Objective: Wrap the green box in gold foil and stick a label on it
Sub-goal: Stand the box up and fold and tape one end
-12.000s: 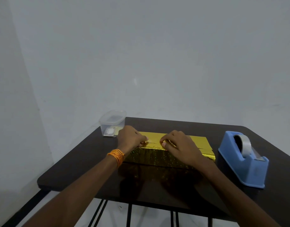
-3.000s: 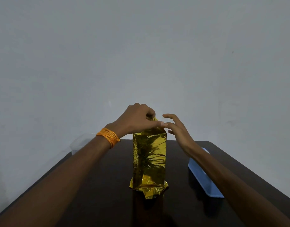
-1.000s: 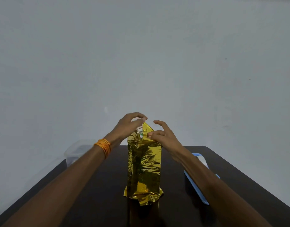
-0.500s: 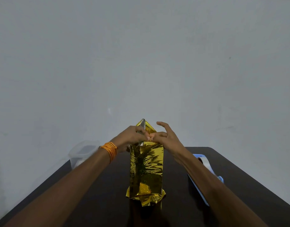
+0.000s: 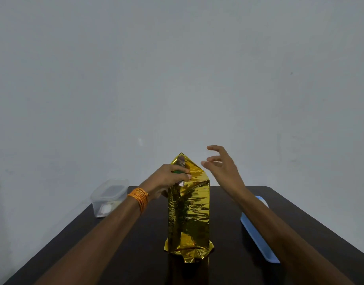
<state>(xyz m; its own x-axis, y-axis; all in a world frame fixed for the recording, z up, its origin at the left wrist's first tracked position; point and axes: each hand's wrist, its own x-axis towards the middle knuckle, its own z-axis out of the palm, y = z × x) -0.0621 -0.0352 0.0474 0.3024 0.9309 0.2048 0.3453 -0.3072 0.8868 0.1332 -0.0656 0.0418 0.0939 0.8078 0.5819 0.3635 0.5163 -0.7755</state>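
a plain grey wall backs a dark table (image 5: pixel 136 254). the green box (image 5: pixel 177 172), sheathed in gold foil (image 5: pixel 188 214), stands on end mid-table, with a sliver of green showing at its unclosed top. right of the box lies a blue tape dispenser (image 5: pixel 257 233), mostly hidden by the forearm. left of the box and further back sits a clear tub (image 5: pixel 109 197). the left hand (image 5: pixel 168 177) curls over the box's top left edge, pinching folded foil against it. the right hand (image 5: pixel 222 167) hovers just right of the box top, fingers spread, touching nothing. the step looks like closing the top end: hold the left pinch firm, crease the standing triangular flap (image 5: pixel 184 161) flat over the box, and tape it before letting go.
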